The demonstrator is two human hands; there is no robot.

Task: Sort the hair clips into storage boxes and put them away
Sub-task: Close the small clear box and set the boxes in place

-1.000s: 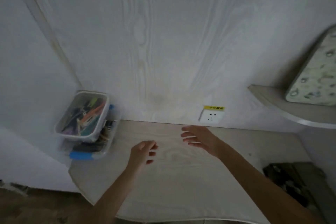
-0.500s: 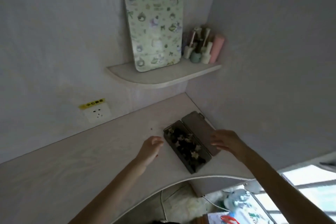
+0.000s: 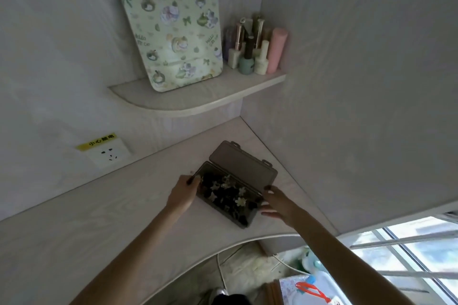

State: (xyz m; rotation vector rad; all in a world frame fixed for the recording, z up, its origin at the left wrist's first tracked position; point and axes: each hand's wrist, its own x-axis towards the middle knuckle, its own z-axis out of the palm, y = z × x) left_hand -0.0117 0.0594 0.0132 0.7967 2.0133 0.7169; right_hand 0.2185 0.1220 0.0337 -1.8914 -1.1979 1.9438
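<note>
— Box [image 3: 229, 199], where does it sit for you?
— On the desk [image 3: 99, 225] near the corner, open, clips [image 3: 226, 192] inside, lid [image 3: 244, 166] folded flat on the far side. Its long axis runs from near your left hand [image 3: 182, 195] down-right to your right hand [image 3: 280, 202].
— Which hand is nearer?
— Both are at it, one on each short end. Your left fingers [image 3: 194, 179] curl against the upper-left end; your right fingers are spread loosely at the lower-right end, thumb by the rim. Neither is clamped yet, I judge.
— Next?
— Probably fold the lid toward you.
</note>
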